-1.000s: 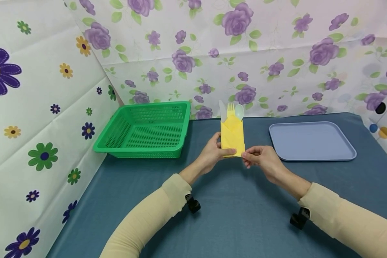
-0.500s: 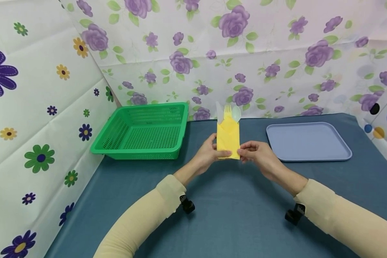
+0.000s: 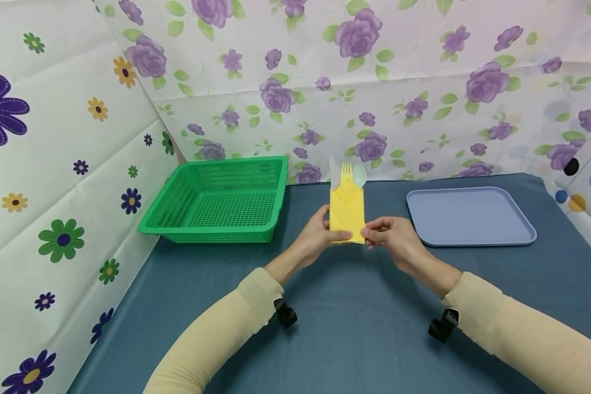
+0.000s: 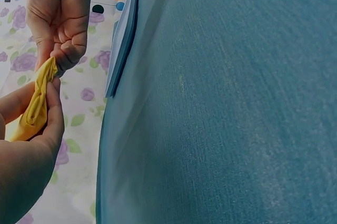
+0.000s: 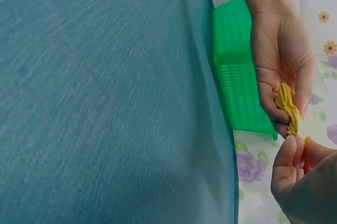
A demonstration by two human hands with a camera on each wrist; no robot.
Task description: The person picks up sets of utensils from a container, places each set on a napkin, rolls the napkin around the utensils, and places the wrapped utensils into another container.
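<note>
Held upright above the table is a yellow napkin (image 3: 347, 210) folded into a pocket. Out of its top stick a clear knife (image 3: 334, 173), a yellow fork (image 3: 346, 172) and a pale green spoon (image 3: 359, 175). My left hand (image 3: 320, 232) grips the lower left of the pocket, thumb across the front and fingers behind. At the bottom right corner my right hand (image 3: 391, 235) pinches the napkin between thumb and fingers. Both wrist views show the folded bottom edge of the napkin (image 4: 38, 105) between the two hands; the cutlery is hidden there.
A green plastic basket (image 3: 212, 238) stands at the back left of the blue-covered table (image 3: 354, 328). At the back right lies a flat grey-blue tray (image 3: 473, 216). Flower-printed cloth (image 3: 423, 82) hangs behind and at the left.
My right hand has shifted from the lower corner's edge to a closer pinch on the napkin's right side. The napkin with its cutlery appears slightly further left and lower in the view.
</note>
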